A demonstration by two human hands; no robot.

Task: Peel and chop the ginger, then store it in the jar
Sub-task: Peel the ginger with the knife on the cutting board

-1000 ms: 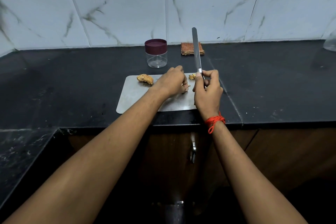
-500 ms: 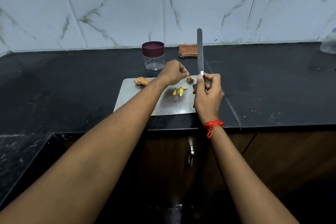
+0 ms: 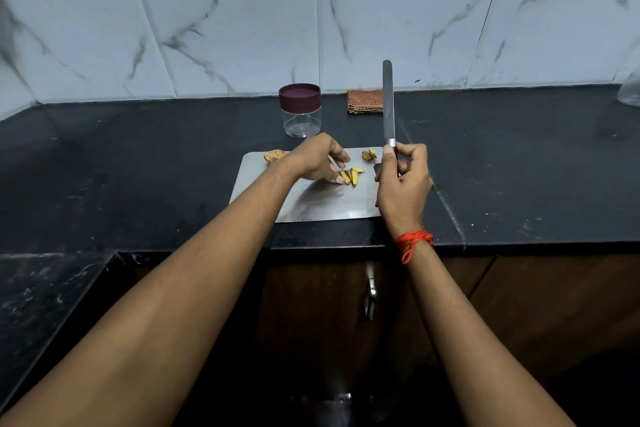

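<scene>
Chopping step: on a steel board (image 3: 311,208), an unpeeled ginger lump (image 3: 275,156) lies far left, a lidded jar (image 3: 300,110) stands beyond, the left hand (image 3: 317,158), fingers loosely bent, touches yellow ginger slices (image 3: 352,175), and the right hand (image 3: 401,184) grips a raised knife (image 3: 388,104), which probably must next come down across them.

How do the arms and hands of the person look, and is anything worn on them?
Both forearms are bare, with no sleeves in view. The left hand wears nothing visible. At the wrist of the right hand an orange-red thread is wound several times, a loose end hanging.
</scene>
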